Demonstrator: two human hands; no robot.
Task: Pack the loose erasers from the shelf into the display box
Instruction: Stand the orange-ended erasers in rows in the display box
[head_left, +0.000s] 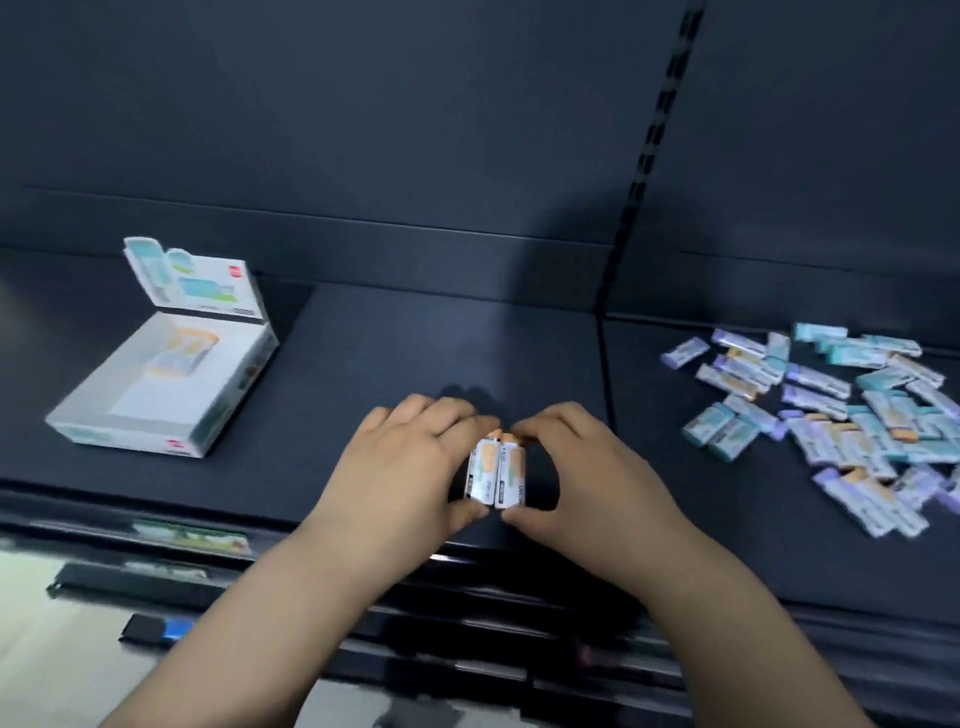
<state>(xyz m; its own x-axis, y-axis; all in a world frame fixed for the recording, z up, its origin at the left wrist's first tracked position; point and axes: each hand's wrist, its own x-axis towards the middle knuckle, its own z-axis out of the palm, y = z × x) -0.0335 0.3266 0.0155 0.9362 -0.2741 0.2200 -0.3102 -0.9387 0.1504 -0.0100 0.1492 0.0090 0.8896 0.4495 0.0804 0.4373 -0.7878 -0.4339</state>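
- Where the dark shelf (415, 353) runs on to the right of the display box (130, 439), two erasers (496, 473) are held side by side near the front edge, their long sides touching.
- The left hand (410, 467) curls round the eraser nearer the display box, thumb at the near end and fingers over the far end. The right hand (582, 467) pinches the other one the same way, so the fingertips of both hands almost meet.
- Both erasers wear white sleeves with an orange patch. A line of dark lettering runs near each near end, too blurred to read.
- The display box is white card and lies flat on the shelf, with its lid flap (202, 283) standing up at the back.
- The flap shows pictures of pale blue-green erasers and a small red square logo (238, 271). Another red mark sits on the box's front wall, and no writing on either can be read.
- Inside the display box, a few packed erasers (182, 353) with orange and white sleeves lie toward the back wall.
- Far to the right of the display box, beyond a slotted upright (644, 171), a heap of loose erasers (831, 405) lies scattered. Their sleeves are teal, purple and orange, and the print is illegible.
- Below the display box, a blurred label strip (192, 535) sits on the shelf's front edge. Lower still, a black and blue object (156, 629) lies on the pale floor.
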